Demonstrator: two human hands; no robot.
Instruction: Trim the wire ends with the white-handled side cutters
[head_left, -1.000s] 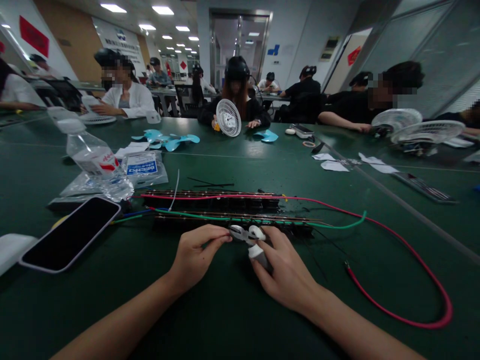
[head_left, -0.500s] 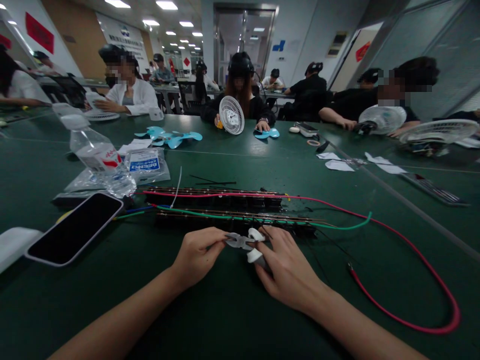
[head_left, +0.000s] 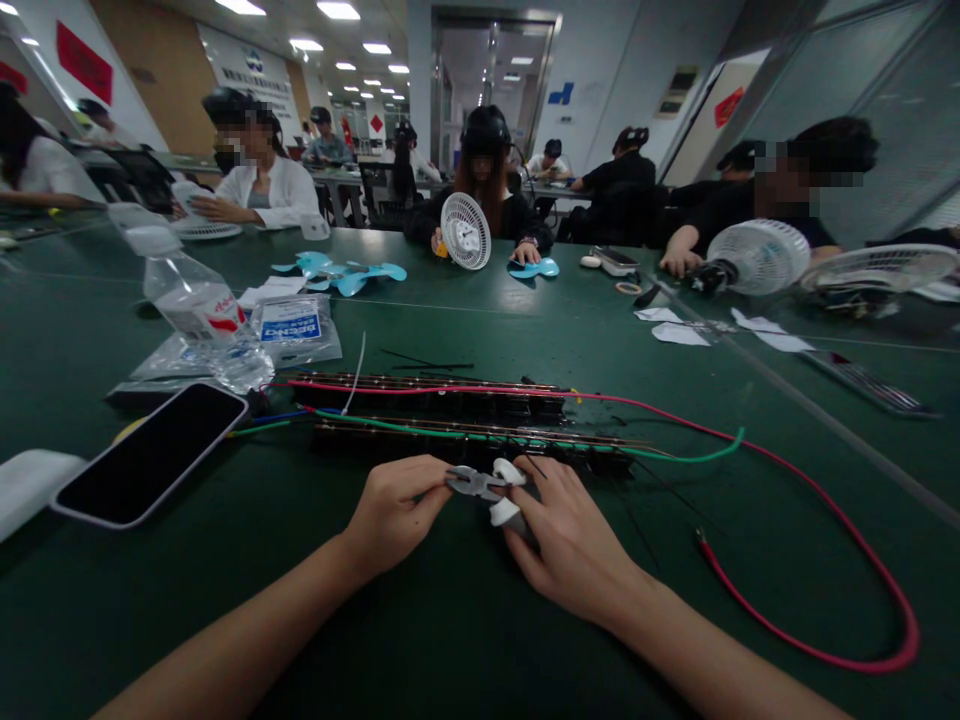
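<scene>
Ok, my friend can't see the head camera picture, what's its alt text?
A person's right hand grips pliers, their tips at the left hand, in front of two dark strips on a green table. A red wire and green wire run along them; a phone and bottle sit left.

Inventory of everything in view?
pliers: 1, grey and white, centre
strips: 2, black, beyond pliers
long cables: 2, red and green, along strips
cable tie: 1, white, by strips
phone: 1, black, left
bottle: 1, clear, behind phone
packet: 1, clear, beside bottle
fan blades: several, blue, opposite
fan parts: several, white, opposite
people: several, mixed clothing, beyond
table: 1, green, underneath
left hand: 1, bare, at pliers' tip
right hand: 1, bare, on pliers' handles
</scene>
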